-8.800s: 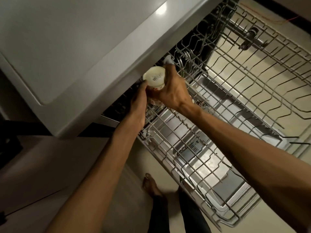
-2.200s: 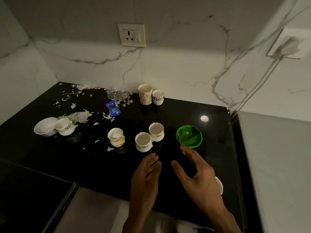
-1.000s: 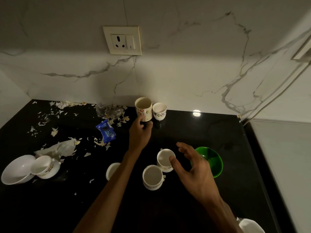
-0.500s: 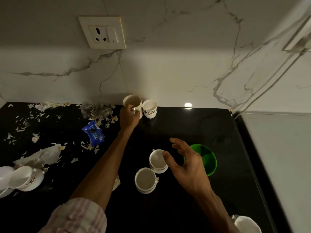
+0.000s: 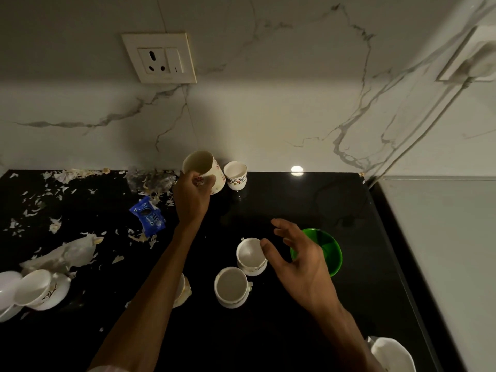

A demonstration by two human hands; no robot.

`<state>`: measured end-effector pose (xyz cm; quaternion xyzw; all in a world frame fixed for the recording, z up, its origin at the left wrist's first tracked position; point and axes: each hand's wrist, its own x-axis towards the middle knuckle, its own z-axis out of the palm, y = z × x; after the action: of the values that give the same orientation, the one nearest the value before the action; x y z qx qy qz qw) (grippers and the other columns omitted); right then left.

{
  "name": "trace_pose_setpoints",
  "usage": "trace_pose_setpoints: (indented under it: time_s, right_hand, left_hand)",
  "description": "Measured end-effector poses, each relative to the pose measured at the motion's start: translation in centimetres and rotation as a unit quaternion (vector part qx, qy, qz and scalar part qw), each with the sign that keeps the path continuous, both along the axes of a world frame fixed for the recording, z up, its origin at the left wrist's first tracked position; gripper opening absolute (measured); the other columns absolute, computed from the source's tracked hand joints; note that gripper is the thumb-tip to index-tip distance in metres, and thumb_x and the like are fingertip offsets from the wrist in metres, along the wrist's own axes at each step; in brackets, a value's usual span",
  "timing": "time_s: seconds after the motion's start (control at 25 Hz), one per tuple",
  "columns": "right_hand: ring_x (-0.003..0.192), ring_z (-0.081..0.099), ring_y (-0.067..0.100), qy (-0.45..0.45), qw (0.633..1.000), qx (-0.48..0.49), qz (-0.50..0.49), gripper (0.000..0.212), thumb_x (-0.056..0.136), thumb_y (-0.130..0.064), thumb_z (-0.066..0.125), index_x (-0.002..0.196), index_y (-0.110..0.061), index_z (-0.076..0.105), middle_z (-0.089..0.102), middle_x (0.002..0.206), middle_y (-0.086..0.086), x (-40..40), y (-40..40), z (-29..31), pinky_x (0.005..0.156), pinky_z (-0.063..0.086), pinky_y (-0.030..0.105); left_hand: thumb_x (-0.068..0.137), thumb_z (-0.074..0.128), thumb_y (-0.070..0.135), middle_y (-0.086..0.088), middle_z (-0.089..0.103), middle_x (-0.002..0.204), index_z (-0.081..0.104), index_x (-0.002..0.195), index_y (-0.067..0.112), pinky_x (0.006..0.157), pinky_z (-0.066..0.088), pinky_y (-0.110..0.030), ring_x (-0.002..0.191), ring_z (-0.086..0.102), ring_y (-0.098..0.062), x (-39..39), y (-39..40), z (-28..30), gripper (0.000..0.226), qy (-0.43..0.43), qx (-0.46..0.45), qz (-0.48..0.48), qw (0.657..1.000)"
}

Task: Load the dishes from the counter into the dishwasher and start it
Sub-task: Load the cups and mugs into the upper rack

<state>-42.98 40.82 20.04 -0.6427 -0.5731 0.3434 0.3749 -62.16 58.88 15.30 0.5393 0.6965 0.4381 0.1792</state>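
My left hand grips a tall cream mug with red flowers, lifted and tilted off the black counter near the back wall. A small patterned cup stands just right of it. My right hand hovers with fingers spread over a white teacup, holding nothing. A second white teacup stands in front of that one. A green bowl lies partly behind my right hand. Another cup is mostly hidden by my left forearm.
White cups and a bowl crowd the left edge. A blue snack wrapper, crumpled paper and scattered scraps litter the left half. A white dish sits at the front right edge. A wall socket is above; a pale appliance top lies to the right.
My left hand has lifted and tilted the tall mug off the counter. My right hand has stayed spread over the white teacup.
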Motion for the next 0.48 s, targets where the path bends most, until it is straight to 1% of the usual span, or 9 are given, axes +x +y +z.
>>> trace_pose_setpoints:
  time_s: [0.08,0.16,0.2,0.24,0.28,0.32,0.36,0.4,0.48]
  right_hand:
    - [0.102,0.048,-0.025,0.021,1.000,0.007,-0.007,0.046,0.089,-0.038,0.067,0.132,-0.030,0.054,0.055,0.111,-0.029,0.0,-0.3,0.2,0.088,0.040,0.001]
    - [0.109,0.054,-0.015,0.057,0.998,0.013,-0.010,0.044,0.088,-0.036,0.067,0.130,-0.026,0.057,0.061,0.113,-0.022,0.1,-0.6,0.4,0.096,0.046,0.012]
    - [0.110,0.057,-0.009,0.083,0.996,0.012,-0.013,0.043,0.089,-0.034,0.068,0.129,-0.024,0.058,0.064,0.116,-0.017,0.1,-0.9,0.5,0.097,0.049,0.018]
    - [0.109,0.059,-0.006,0.116,0.993,0.004,-0.017,0.042,0.089,-0.032,0.068,0.128,-0.024,0.058,0.065,0.117,-0.013,0.2,-1.1,0.7,0.095,0.051,0.021]
    - [0.107,0.061,-0.004,0.155,0.988,-0.009,-0.018,0.041,0.088,-0.031,0.068,0.127,-0.023,0.057,0.066,0.118,-0.011,0.3,-1.4,1.0,0.092,0.053,0.022]
    - [0.105,0.064,-0.002,0.202,0.979,-0.023,-0.015,0.041,0.087,-0.032,0.068,0.125,-0.024,0.056,0.066,0.118,-0.010,0.3,-1.8,1.3,0.087,0.054,0.020]
    - [0.104,0.066,0.001,0.253,0.967,-0.038,-0.011,0.042,0.085,-0.033,0.068,0.124,-0.025,0.056,0.068,0.117,-0.010,0.4,-2.2,1.5,0.084,0.054,0.019]
    - [0.104,0.067,0.005,0.305,0.951,-0.057,-0.007,0.046,0.081,-0.037,0.069,0.123,-0.025,0.055,0.069,0.116,-0.008,0.5,-2.7,1.5,0.084,0.055,0.022]
    - [0.108,0.067,0.016,0.396,0.912,-0.104,-0.017,0.059,0.073,-0.042,0.070,0.127,-0.024,0.053,0.069,0.119,-0.001,0.7,-3.5,1.2,0.090,0.055,0.033]
  left_hand:
    - [0.084,0.075,0.026,-0.002,0.068,0.098,0.067,0.096,0.004,0.056,0.043,-0.005,0.081,0.062,-0.006,0.4,-3.5,2.4,0.026,-0.051,0.023,-0.020,0.998]
    - [0.083,0.076,0.026,0.008,0.068,0.100,0.068,0.100,0.012,0.060,0.047,-0.003,0.080,0.064,0.007,0.9,-7.4,4.4,0.023,-0.135,0.016,-0.051,0.989]
    - [0.082,0.076,0.027,0.012,0.069,0.100,0.068,0.100,0.017,0.063,0.049,-0.006,0.082,0.065,0.011,1.2,-9.4,5.1,0.021,-0.174,-0.002,-0.064,0.983]
    - [0.081,0.076,0.027,0.013,0.071,0.098,0.069,0.097,0.022,0.067,0.052,-0.011,0.085,0.066,0.009,1.5,-11.3,5.5,0.019,-0.210,-0.023,-0.073,0.975]
    - [0.080,0.077,0.026,0.012,0.074,0.095,0.070,0.094,0.025,0.072,0.054,-0.018,0.087,0.068,0.004,1.9,-13.2,5.8,0.015,-0.245,-0.043,-0.078,0.965]
    - [0.079,0.078,0.023,0.009,0.075,0.091,0.071,0.089,0.026,0.075,0.055,-0.025,0.088,0.070,-0.003,2.4,-14.9,6.1,0.012,-0.276,-0.062,-0.079,0.956]
    - [0.079,0.078,0.019,0.007,0.076,0.088,0.073,0.086,0.025,0.075,0.056,-0.028,0.088,0.071,-0.009,2.9,-16.3,6.3,0.011,-0.296,-0.081,-0.080,0.948]
    - [0.078,0.078,0.015,0.006,0.076,0.085,0.073,0.085,0.023,0.073,0.056,-0.028,0.086,0.072,-0.011,3.5,-17.7,6.6,0.011,-0.305,-0.099,-0.084,0.944]
    - [0.079,0.076,0.010,0.007,0.076,0.084,0.074,0.086,0.020,0.065,0.054,-0.017,0.081,0.071,-0.005,4.6,-20.0,7.0,0.012,-0.308,-0.122,-0.107,0.937]
